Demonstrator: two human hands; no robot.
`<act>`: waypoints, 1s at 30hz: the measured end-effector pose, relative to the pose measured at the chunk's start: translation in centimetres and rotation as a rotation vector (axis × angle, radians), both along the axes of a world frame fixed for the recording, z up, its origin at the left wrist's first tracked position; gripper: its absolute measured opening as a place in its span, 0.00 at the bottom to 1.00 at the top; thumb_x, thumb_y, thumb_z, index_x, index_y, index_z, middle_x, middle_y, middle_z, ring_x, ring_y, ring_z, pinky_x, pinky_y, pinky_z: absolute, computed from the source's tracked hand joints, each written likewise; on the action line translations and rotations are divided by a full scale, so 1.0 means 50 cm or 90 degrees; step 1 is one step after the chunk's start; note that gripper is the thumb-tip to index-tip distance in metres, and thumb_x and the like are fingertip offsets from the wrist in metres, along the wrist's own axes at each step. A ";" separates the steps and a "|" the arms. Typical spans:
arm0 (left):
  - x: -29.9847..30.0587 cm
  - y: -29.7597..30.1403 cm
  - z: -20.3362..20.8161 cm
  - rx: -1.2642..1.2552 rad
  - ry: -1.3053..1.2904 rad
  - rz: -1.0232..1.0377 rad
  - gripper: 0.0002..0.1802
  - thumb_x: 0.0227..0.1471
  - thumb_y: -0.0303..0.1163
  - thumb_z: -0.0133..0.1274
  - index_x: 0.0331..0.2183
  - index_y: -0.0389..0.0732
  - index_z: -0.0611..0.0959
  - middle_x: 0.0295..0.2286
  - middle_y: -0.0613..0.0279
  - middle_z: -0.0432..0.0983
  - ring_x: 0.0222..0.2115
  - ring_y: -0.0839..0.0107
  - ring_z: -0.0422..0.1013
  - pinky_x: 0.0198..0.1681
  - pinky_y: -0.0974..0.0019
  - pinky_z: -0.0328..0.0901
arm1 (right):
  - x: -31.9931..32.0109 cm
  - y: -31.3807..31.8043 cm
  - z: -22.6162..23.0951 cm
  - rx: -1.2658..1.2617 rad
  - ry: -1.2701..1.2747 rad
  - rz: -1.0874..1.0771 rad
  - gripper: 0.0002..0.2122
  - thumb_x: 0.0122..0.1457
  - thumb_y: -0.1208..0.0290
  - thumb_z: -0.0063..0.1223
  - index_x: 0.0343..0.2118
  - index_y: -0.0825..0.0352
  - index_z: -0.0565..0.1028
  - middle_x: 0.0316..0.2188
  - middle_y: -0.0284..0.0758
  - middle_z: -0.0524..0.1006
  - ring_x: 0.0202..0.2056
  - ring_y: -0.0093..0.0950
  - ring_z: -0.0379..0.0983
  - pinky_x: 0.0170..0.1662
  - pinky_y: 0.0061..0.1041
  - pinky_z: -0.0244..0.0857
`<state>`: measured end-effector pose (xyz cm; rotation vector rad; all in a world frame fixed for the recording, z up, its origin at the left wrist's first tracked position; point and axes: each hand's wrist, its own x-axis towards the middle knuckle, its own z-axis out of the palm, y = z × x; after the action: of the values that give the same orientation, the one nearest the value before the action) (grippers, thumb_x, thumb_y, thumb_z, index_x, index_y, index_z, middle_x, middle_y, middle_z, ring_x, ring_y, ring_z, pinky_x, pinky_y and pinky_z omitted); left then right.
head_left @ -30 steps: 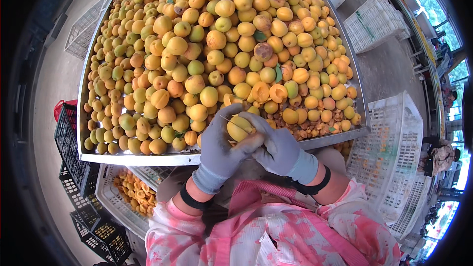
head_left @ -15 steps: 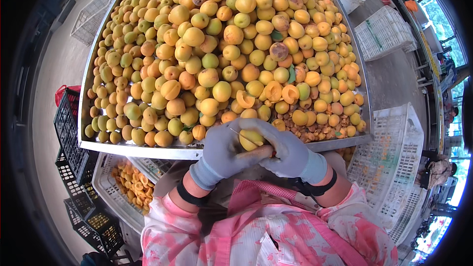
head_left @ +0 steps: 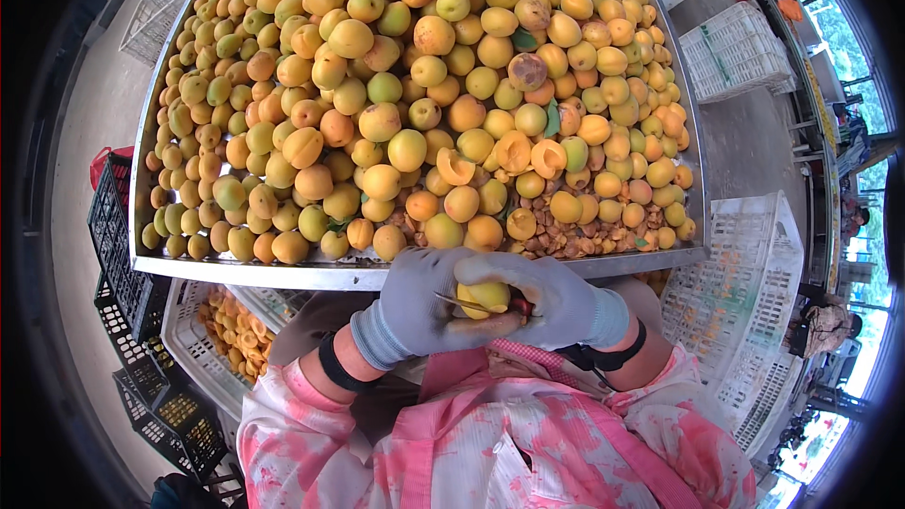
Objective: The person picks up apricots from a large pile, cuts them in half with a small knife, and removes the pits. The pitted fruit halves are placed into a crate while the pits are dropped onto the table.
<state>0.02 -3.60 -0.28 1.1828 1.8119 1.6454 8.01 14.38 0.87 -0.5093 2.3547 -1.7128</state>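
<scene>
A yellow-green apricot (head_left: 486,293) is held between my two gloved hands, just in front of the tray's near edge. My left hand (head_left: 412,300) wraps round its left side. In my right hand (head_left: 563,300) is a small knife (head_left: 460,303), whose thin blade lies across the apricot's lower part; a bit of reddish handle shows by the palm. The right fingers also touch the fruit. Beyond the hands, a large heap of apricots (head_left: 351,39) fills a metal tray (head_left: 269,270). Opened apricots, one of them a cut half (head_left: 454,167), lie on the heap near several brown pits (head_left: 563,243).
Below the tray on the left stands a white crate (head_left: 179,328) with apricot halves (head_left: 236,330). Black crates (head_left: 132,254) are stacked farther left. A large white crate (head_left: 731,287) stands at the right, and another white crate (head_left: 740,57) sits on the floor beyond.
Both hands, with the apricot and knife, have drawn slightly back from the tray edge toward my body. The blade now lies flatter across the fruit. The view has shifted a little.
</scene>
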 end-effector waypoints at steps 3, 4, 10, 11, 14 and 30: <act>-0.003 0.006 0.001 0.009 -0.005 -0.022 0.15 0.41 0.34 0.64 0.35 0.47 0.81 0.27 0.65 0.78 0.26 0.66 0.75 0.30 0.70 0.68 | -0.006 0.006 0.009 0.002 -0.002 0.000 0.30 0.45 0.77 0.64 0.54 0.62 0.65 0.46 0.39 0.74 0.42 0.35 0.76 0.43 0.28 0.69; -0.002 0.011 -0.001 0.009 -0.083 -0.011 0.17 0.42 0.34 0.63 0.38 0.45 0.80 0.29 0.64 0.78 0.28 0.68 0.75 0.33 0.70 0.68 | -0.011 0.007 0.013 0.003 -0.035 -0.025 0.30 0.45 0.78 0.62 0.54 0.62 0.65 0.46 0.38 0.73 0.43 0.35 0.75 0.45 0.28 0.68; 0.012 0.034 -0.049 0.131 -0.269 -0.009 0.31 0.49 0.33 0.60 0.51 0.32 0.67 0.41 0.60 0.72 0.42 0.74 0.69 0.47 0.69 0.64 | -0.038 0.021 0.011 0.008 -0.044 -0.104 0.32 0.43 0.77 0.55 0.56 0.65 0.63 0.50 0.39 0.71 0.49 0.34 0.71 0.52 0.29 0.63; 0.017 0.036 -0.052 0.124 -0.351 0.023 0.31 0.49 0.32 0.60 0.52 0.32 0.67 0.42 0.59 0.72 0.43 0.73 0.69 0.48 0.69 0.64 | -0.039 0.021 0.011 0.032 0.003 -0.133 0.34 0.44 0.77 0.57 0.58 0.64 0.60 0.51 0.41 0.69 0.50 0.38 0.70 0.51 0.31 0.64; 0.034 0.039 -0.051 0.127 -0.406 0.102 0.31 0.49 0.31 0.60 0.52 0.32 0.67 0.42 0.58 0.73 0.42 0.72 0.69 0.48 0.68 0.64 | -0.034 0.016 0.006 0.060 -0.007 -0.188 0.37 0.44 0.76 0.58 0.60 0.64 0.56 0.53 0.44 0.68 0.50 0.41 0.69 0.52 0.34 0.63; 0.021 0.025 -0.018 0.169 -0.532 0.185 0.29 0.48 0.30 0.62 0.50 0.33 0.70 0.42 0.60 0.73 0.43 0.75 0.70 0.47 0.70 0.65 | -0.052 -0.006 -0.018 0.105 -0.063 -0.207 0.36 0.50 0.65 0.59 0.61 0.63 0.53 0.41 0.50 0.75 0.42 0.46 0.74 0.42 0.36 0.68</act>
<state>1.05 -2.36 -1.18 0.2052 1.2725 2.1476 5.42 14.08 -0.05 -0.0136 2.5862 -1.5974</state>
